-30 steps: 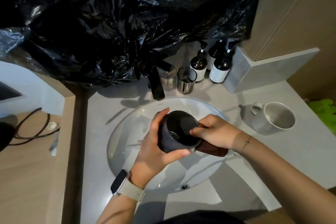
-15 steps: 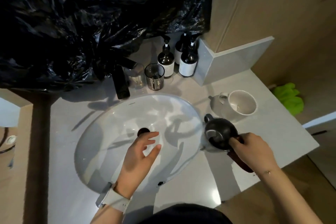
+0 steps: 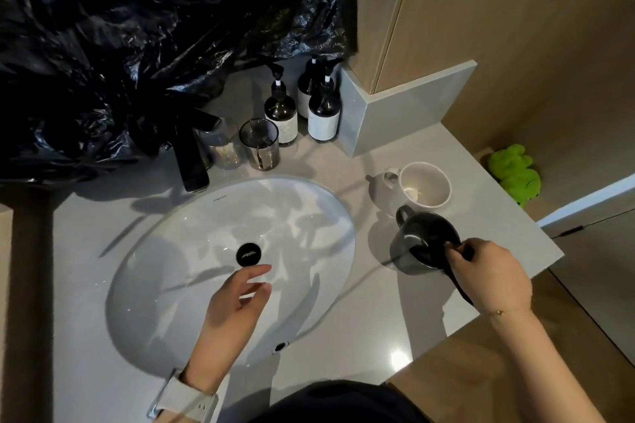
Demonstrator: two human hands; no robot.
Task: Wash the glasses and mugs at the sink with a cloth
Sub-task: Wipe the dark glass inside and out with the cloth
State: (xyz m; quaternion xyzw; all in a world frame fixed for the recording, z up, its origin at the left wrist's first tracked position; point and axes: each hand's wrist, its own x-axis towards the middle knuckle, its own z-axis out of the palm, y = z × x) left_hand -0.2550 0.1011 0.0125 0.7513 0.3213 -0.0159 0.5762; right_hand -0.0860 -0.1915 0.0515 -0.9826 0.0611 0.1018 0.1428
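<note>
I note the right hand with fingers clamped on the black mug's rim, mug on the table beside the white mug; left hand fingers apart, empty, over the sink

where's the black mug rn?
Head view, right of the sink: the black mug is on the counter just in front of the white mug, with the right hand gripping its rim.
</note>
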